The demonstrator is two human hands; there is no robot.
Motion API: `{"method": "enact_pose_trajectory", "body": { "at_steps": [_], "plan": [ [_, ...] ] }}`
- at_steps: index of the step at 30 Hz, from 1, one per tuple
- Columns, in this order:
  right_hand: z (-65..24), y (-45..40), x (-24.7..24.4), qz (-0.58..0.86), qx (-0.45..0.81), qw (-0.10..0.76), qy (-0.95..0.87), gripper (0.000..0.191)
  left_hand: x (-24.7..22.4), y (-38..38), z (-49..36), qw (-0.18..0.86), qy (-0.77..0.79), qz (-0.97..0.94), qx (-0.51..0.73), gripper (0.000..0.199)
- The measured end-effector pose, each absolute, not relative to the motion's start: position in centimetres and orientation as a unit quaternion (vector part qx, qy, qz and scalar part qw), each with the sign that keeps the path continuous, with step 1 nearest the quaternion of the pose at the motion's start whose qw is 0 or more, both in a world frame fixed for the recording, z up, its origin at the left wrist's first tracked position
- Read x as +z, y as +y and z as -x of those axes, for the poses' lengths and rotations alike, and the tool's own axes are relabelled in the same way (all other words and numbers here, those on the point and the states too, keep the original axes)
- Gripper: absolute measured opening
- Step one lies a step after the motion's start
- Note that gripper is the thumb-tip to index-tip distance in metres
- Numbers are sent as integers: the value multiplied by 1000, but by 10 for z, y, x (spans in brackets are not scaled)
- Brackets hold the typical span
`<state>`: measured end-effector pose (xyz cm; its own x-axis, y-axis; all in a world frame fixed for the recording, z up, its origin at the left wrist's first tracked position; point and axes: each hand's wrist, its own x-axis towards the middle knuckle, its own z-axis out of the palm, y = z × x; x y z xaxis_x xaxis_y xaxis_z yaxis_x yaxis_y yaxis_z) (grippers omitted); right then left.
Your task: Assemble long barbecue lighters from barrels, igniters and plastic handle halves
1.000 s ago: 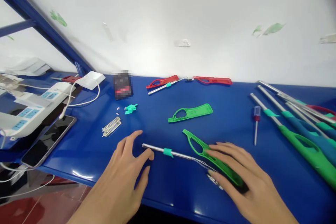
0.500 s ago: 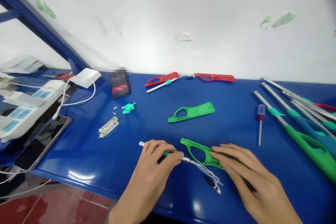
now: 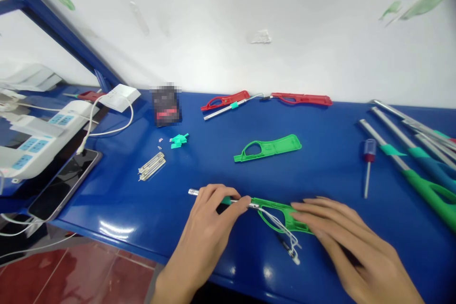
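My left hand (image 3: 210, 228) is closed around a slim metal lighter tube (image 3: 193, 192) with a green sleeve on it. White wires (image 3: 276, 221) trail from the tube's right end to a small black part, hanging over a green handle half (image 3: 272, 204). The tube's right end meets the left tip of this handle half; whether it sits inside cannot be told. My right hand (image 3: 352, 242) grips the wide end of the handle half, fingers over it and thumb below. Behind them lies a second green handle half (image 3: 269, 148), open side up.
Red handle halves (image 3: 302, 99) with a wired tube lie by the wall. A screwdriver (image 3: 369, 156) and several assembled lighters (image 3: 423, 190) are at right. Left are metal pieces (image 3: 152, 166), green bits (image 3: 179, 140), a dark packet (image 3: 166, 107), a phone (image 3: 64, 187) and a power strip (image 3: 53, 128).
The handle half in my right hand has come up against the tube's right end, its left tip now beside my left fingertips. The whole view has shifted slightly.
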<state>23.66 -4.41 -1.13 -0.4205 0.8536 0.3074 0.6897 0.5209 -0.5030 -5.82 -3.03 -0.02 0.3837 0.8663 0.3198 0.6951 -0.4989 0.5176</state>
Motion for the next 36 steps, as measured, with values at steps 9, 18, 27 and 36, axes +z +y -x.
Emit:
{"method": "enact_pose_trajectory", "body": {
  "at_steps": [9, 18, 27, 36],
  "plan": [
    [-235, -41, -9, 453, 159, 270, -834, 31, 0, -28, 60, 120, 474, -831, 263, 61],
    [-235, -42, -8, 447, 155, 269, -839, 32, 6, -29, 58, 85, 485, -842, 220, 64],
    [-235, -44, -11, 455, 153, 267, -836, 33, 19, -27, 45, -52, 467, -866, 169, 51],
    [-222, -55, -3, 487, 123, 252, -827, 44, 20, -25, 43, -74, 454, -872, 170, 47]
  ]
}}
